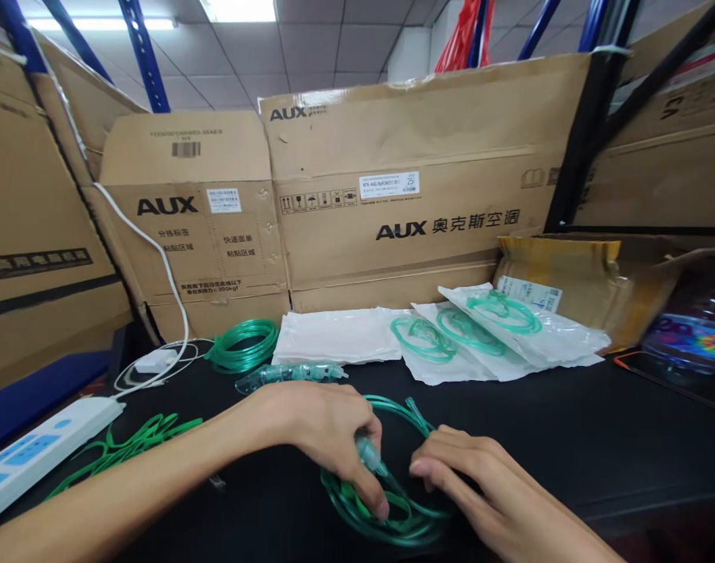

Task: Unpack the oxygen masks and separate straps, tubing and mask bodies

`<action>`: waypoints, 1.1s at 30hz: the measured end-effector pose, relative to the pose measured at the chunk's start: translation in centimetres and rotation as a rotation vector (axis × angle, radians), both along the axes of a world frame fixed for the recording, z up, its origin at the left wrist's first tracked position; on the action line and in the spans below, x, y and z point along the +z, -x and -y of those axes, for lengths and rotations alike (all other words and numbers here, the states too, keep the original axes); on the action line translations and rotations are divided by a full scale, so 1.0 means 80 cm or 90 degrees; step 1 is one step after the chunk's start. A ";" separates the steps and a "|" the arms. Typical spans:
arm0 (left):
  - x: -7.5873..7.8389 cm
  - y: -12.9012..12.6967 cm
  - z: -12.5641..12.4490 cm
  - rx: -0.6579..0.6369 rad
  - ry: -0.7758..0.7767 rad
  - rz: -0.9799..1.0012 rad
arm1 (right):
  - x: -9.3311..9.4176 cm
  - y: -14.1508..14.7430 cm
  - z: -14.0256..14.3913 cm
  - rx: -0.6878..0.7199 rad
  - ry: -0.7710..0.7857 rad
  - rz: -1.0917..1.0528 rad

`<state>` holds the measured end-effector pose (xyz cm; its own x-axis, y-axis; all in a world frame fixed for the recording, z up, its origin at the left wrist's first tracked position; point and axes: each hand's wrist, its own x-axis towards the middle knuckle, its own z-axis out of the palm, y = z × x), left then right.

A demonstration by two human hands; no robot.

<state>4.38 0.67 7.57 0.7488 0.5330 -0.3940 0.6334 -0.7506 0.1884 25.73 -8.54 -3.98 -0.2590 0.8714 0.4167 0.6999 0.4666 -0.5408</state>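
Observation:
A loose coil of green plastic tubing (pixel 386 536) lies on the black tabletop, with a bright green elastic strap (pixel 357 500) inside it. My left hand (pixel 327 434) reaches over the coil, thumb and fingers closed around a see-through greenish plastic connector (pixel 369 453). At the coil's right side is my right hand (pixel 466 477), its fingers bent and pinched together on the tubing; the fingertips are partly hidden. A tube end (pixel 414 408) sticks up between the hands. Just beyond my left hand lies a see-through green plastic piece with a nozzle (pixel 298 375).
White packets with coiled tubing (pixel 503 313) and a white packet stack (pixel 337 336) lie at the back. Left are a green tubing coil (pixel 245 344), green straps (pixel 140 438) and a power strip (pixel 46 450). AUX cardboard boxes (pixel 345 234) wall the back; a bottle (pixel 694 320) stands right.

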 end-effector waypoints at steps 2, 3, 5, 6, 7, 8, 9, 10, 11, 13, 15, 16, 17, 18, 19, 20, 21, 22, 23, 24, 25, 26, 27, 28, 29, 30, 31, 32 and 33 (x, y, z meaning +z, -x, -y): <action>0.001 0.000 0.005 0.005 -0.032 0.015 | 0.006 0.010 -0.004 -0.011 0.015 0.006; 0.002 0.000 0.007 0.008 -0.045 0.021 | 0.011 0.018 -0.007 -0.005 0.030 0.012; 0.003 -0.001 0.012 0.020 -0.066 0.024 | 0.021 0.034 -0.012 0.010 0.060 0.025; 0.004 -0.002 0.014 0.029 -0.072 0.023 | 0.025 0.041 -0.015 0.014 0.071 0.026; 0.005 -0.002 0.016 0.037 -0.075 0.022 | 0.028 0.047 -0.018 0.017 0.077 0.021; 0.006 -0.002 0.017 0.047 -0.075 0.023 | 0.028 0.051 -0.020 0.017 0.074 0.009; 0.006 -0.002 0.018 0.056 -0.071 0.024 | 0.026 0.053 -0.022 0.016 0.065 -0.006; 0.006 -0.002 0.019 0.063 -0.063 0.026 | 0.023 0.053 -0.022 0.017 0.055 -0.021; 0.006 -0.001 0.019 0.067 -0.051 0.030 | 0.019 0.053 -0.022 0.018 0.044 -0.030; 0.005 0.002 0.018 0.071 -0.029 0.036 | 0.010 0.051 -0.021 0.012 0.019 -0.034; 0.002 0.006 0.018 0.068 -0.011 0.046 | 0.003 0.049 -0.018 0.007 -0.004 -0.032; 0.000 0.009 0.018 0.064 -0.008 0.051 | 0.000 0.048 -0.016 0.008 -0.016 -0.031; -0.003 0.012 0.018 0.060 -0.007 0.057 | -0.002 0.047 -0.014 0.011 -0.028 -0.030; -0.006 0.015 0.019 0.056 -0.009 0.063 | -0.003 0.047 -0.013 0.016 -0.035 -0.027; -0.010 0.019 0.021 0.051 -0.016 0.070 | -0.005 0.046 -0.012 0.022 -0.040 -0.024; -0.013 0.022 0.023 0.046 -0.029 0.080 | -0.006 0.046 -0.011 0.028 -0.045 -0.021; -0.017 0.025 0.025 0.037 -0.046 0.091 | -0.008 0.045 -0.011 0.033 -0.050 -0.020; -0.021 0.027 0.028 0.028 -0.067 0.103 | -0.009 0.044 -0.010 0.040 -0.056 -0.022; -0.025 0.029 0.032 0.016 -0.093 0.117 | -0.010 0.044 -0.011 0.048 -0.061 -0.024; -0.029 0.030 0.035 -0.002 -0.125 0.131 | -0.011 0.043 -0.011 0.057 -0.063 -0.026; -0.033 0.030 0.038 -0.022 -0.163 0.143 | -0.011 0.043 -0.011 0.067 -0.062 -0.029; -0.036 0.030 0.041 -0.045 -0.204 0.152 | -0.011 0.043 -0.012 0.076 -0.059 -0.029; -0.039 0.030 0.043 -0.070 -0.245 0.156 | -0.010 0.043 -0.012 0.084 -0.053 -0.024; -0.041 0.031 0.045 -0.095 -0.283 0.157 | -0.010 0.042 -0.012 0.090 -0.050 -0.016; -0.042 0.034 0.046 -0.121 -0.313 0.157 | -0.009 0.042 -0.013 0.090 -0.053 -0.009; -0.042 0.038 0.046 -0.140 -0.337 0.156 | -0.009 0.041 -0.013 0.087 -0.059 -0.003; -0.041 0.045 0.045 -0.145 -0.352 0.156 | -0.009 0.039 -0.013 0.082 -0.069 0.000; -0.039 0.053 0.045 -0.132 -0.359 0.157 | -0.010 0.038 -0.012 0.078 -0.080 -0.001; -0.038 0.063 0.044 -0.099 -0.359 0.162 | -0.012 0.036 -0.012 0.072 -0.090 -0.004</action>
